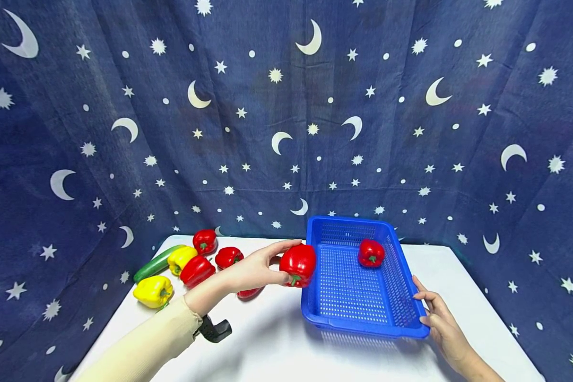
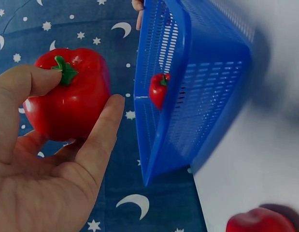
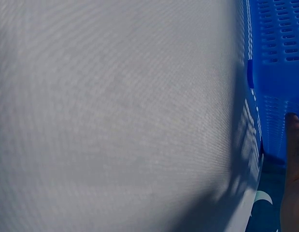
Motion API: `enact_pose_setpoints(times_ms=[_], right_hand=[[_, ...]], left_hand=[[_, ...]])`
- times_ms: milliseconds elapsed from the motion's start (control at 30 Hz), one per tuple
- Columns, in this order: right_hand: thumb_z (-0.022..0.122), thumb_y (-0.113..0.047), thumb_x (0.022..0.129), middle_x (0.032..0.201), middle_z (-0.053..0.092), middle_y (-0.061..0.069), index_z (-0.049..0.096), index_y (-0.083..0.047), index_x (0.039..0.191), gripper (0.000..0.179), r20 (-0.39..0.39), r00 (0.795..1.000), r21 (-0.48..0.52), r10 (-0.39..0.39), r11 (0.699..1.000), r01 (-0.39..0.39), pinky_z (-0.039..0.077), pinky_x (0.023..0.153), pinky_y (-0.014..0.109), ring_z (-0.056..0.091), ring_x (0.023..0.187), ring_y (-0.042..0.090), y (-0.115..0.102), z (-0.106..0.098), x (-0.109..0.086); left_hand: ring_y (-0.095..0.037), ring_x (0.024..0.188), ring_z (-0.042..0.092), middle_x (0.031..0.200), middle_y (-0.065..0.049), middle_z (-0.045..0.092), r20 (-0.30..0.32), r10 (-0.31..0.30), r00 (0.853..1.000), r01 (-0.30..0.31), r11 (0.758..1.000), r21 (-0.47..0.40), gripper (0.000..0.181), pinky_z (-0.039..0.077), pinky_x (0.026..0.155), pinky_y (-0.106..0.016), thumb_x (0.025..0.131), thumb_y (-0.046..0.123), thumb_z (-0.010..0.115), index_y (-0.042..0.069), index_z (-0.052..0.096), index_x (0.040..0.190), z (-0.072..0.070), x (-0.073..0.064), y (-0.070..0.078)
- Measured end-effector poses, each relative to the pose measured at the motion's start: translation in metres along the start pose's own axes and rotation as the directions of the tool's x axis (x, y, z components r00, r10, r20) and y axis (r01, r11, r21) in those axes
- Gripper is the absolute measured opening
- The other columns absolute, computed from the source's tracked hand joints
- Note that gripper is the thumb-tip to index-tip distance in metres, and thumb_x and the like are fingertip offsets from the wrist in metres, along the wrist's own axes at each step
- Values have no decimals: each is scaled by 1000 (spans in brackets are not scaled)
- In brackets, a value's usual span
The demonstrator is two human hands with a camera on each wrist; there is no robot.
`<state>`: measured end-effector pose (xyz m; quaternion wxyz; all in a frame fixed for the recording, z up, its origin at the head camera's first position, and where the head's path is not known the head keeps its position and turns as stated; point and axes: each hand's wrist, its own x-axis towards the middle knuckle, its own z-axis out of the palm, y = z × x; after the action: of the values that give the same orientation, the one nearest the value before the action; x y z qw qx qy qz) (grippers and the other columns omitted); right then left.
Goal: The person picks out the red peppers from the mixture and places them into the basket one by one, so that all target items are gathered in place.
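Observation:
My left hand (image 1: 255, 268) grips a red bell pepper (image 1: 298, 264) just left of the blue basket's (image 1: 353, 324) left rim. In the left wrist view the thumb presses by the green stem, and the fingers curl round the far side of the pepper (image 2: 74, 104). With thumb and fingers my right hand (image 1: 441, 321) holds the basket's right rim near its front corner. One finger (image 3: 294, 145) lies along the basket's perforated wall in the right wrist view. Inside the basket, toward the back right, sits another red bell pepper (image 1: 371, 253).
Left on the white table (image 1: 267, 350) lie several more red peppers (image 1: 198, 271), a front yellow pepper (image 1: 153, 291), another yellow pepper (image 1: 181, 259) and a green cucumber-like vegetable (image 1: 156, 263). A dark blue curtain (image 1: 248, 132) with moons and stars hangs behind the table and at both sides.

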<state>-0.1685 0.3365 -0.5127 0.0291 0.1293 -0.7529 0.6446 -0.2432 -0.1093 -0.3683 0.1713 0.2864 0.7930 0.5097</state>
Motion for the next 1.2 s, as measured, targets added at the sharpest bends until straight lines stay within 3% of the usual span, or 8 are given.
enact_pose_setpoints(times_ms=[200, 467, 667, 900, 1200], right_hand=[[38, 8, 89, 172, 9, -2, 36, 0, 132, 44, -5, 1000, 1, 0, 1000, 0, 38, 98, 14, 11, 152, 0, 0, 0, 0], [38, 8, 89, 172, 9, -2, 35, 2, 131, 43, -10, 1000, 8, -3, 1000, 3, 39, 98, 14, 13, 152, 3, 0, 1, 0], [39, 6, 89, 172, 10, -3, 36, 1, 131, 43, -25, 999, -3, 21, 1000, -21, 42, 96, 16, 13, 155, 11, 0, 1, 0], [38, 7, 88, 172, 9, -2, 36, 0, 132, 45, -16, 1000, -13, 9, 1000, -10, 38, 97, 14, 11, 152, 0, 1, 1, 0], [39, 6, 88, 172, 10, -3, 37, -1, 132, 45, -32, 999, -16, 34, 999, -34, 38, 97, 14, 10, 152, 2, 0, 0, 1]], left_hand=[[-23, 123, 59, 146, -1, 50, 39, 6, 999, -4, 999, -53, 77, 59, 88, -38, 87, 14, 74, 32, 43, 155, 8, 17, 6], [-25, 124, 56, 147, -1, 47, 75, -28, 997, 33, 997, -74, 81, 59, 88, -39, 86, 11, 75, 35, 42, 155, 16, 38, 15], [-25, 123, 57, 145, 1, 47, 66, -38, 997, 43, 997, -63, 78, 60, 87, -38, 87, 12, 75, 36, 44, 154, 24, 55, 21], [-23, 108, 65, 140, -4, 48, 73, -20, 997, 27, 995, -99, 76, 61, 83, -38, 89, 5, 72, 29, 44, 155, 33, 76, 19], [-22, 104, 66, 135, -6, 52, 45, -42, 998, 46, 996, -75, 76, 61, 82, -39, 87, 6, 73, 25, 44, 155, 43, 98, 17]])
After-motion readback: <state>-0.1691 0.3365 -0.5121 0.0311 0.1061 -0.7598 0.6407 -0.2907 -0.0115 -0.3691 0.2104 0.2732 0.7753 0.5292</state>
